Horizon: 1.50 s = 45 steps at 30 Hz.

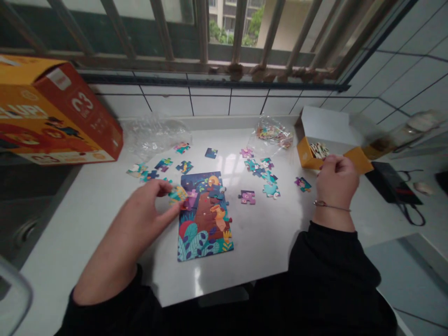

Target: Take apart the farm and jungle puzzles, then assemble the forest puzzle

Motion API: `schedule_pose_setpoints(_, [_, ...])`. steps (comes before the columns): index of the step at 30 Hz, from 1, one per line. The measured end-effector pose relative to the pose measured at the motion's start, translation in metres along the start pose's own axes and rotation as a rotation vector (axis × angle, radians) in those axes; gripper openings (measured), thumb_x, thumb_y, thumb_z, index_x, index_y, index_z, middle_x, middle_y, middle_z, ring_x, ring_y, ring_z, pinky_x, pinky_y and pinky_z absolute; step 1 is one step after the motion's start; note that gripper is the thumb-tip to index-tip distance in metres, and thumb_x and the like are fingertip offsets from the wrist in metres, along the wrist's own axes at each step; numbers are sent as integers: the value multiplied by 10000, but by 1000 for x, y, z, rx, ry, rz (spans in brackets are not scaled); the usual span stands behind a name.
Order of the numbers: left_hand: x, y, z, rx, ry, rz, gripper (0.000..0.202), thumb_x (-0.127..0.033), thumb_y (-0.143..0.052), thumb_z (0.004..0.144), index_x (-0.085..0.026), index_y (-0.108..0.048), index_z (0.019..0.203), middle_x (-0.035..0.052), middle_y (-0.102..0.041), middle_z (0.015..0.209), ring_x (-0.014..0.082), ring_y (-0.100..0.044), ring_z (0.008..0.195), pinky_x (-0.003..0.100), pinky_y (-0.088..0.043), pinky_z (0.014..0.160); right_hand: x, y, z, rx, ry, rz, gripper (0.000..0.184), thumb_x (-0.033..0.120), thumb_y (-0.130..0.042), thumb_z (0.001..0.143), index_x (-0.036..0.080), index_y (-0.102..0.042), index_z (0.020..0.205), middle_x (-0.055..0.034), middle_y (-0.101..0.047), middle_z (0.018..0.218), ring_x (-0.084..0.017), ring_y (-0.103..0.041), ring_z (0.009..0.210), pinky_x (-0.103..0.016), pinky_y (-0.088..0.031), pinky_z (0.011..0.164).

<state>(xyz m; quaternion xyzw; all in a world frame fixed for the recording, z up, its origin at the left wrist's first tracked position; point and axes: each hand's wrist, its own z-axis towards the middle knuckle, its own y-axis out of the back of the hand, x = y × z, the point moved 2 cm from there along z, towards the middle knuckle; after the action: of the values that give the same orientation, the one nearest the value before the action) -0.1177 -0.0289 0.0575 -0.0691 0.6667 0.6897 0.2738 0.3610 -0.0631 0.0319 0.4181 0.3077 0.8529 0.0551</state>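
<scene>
Sleeves (336, 275): black, on both arms, at the near edge of the white counter (262, 252).
Left hand (143, 205): thumb and fingers pinch a yellow-green piece (178, 192) at the left edge of the puzzle (206, 219); whether this piece touches it, I cannot tell.
Right hand (336, 182): raised at the right, by the small yellow box (308, 158); its fingers are curled inward, and I cannot tell if they hold something.
Puzzle: flat on the counter, slightly left of the middle, partly joined; knobs stick out along its right side.
Loose pieces: several lie beyond the left hand; one purple piece (247, 197) is right of the puzzle, and a teal cluster (263, 171) lies farther right.
Bags: one crumpled clear bag (154, 133) far left, beside the big orange box (28, 121); one filled bag (275, 136) far right.
Right end: a black flat object (395, 184) with a strap.
</scene>
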Motion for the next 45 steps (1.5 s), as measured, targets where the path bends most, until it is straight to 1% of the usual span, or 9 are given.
schedule_pose_setpoints(3, [-31,-25,-5,202,-315,-132,165,-375,-729,992,-255,-676,1093,84,-775,1204,299,-729,1147,476,-600,1038,5,-6,-5,62,29,-61,302,478,-559,981,218,-705,933,-96,-775,874,-255,-689,823,-365,-478,778])
schedule_pose_setpoints(6, [-48,-44,-14,374,-435,-139,119,-261,-775,990,-259,-710,1089,97,-761,1334,313,-697,1296,494,-571,1123,5,-11,-8,212,51,-178,291,453,-576,985,212,-728,925,-124,-797,908,-272,-685,830,-375,-458,774])
schedule_pose_setpoints(13, [-43,-60,-26,528,-463,-105,1088,-337,-1140,571,-349,-647,1540,148,-532,1728,426,-463,1633,626,-418,1332,-21,-6,-1,301,-33,-501,351,353,-524,1020,153,-809,1066,-218,-808,1024,-342,-727,915,-431,-511,803])
schedule_pose_setpoints(18, [-35,-70,-29,449,-437,-9,934,-277,-1087,642,-368,-682,1479,123,-528,1750,446,-453,1636,711,-380,1321,-38,-10,-1,537,34,-636,503,601,-708,944,154,-852,1124,-224,-824,1064,-388,-772,991,-447,-550,809])
schedule_pose_setpoints(28, [-38,-61,-19,339,-360,73,441,-212,-767,887,-247,-722,1323,176,-649,1619,425,-583,1522,690,-456,1261,-35,-14,-2,647,-13,-467,322,438,-816,854,185,-852,1049,-116,-833,911,-284,-737,823,-368,-471,694])
schedule_pose_setpoints(33, [-38,-58,-18,332,-364,48,379,-245,-725,944,-243,-709,1322,176,-658,1610,404,-591,1524,650,-499,1236,-5,-19,-20,690,-112,106,299,508,-787,883,217,-724,863,-5,-709,700,-163,-581,595,-282,-385,547])
schedule_pose_setpoints(38, [-41,-58,-19,339,-338,65,273,-281,-724,995,-245,-722,1266,167,-648,1629,394,-616,1496,632,-511,1228,57,-29,-81,1190,-193,576,571,527,-932,809,245,-651,1219,14,-771,840,-181,-743,736,-297,-595,683])
schedule_pose_setpoints(42, [-42,-58,-19,305,-328,62,290,-265,-744,983,-245,-726,1272,157,-668,1603,392,-642,1456,622,-523,1219,89,-33,-128,1469,-57,536,364,440,-851,921,244,-707,1192,-12,-794,899,-192,-783,815,-317,-628,736])
schedule_pose_setpoints(45, [-43,-57,-18,288,-336,61,279,-237,-745,973,-231,-731,1252,164,-691,1556,392,-661,1418,610,-550,1186,96,-35,-142,1483,60,390,193,332,-846,919,227,-710,1007,-7,-784,841,-172,-743,752,-274,-560,655])
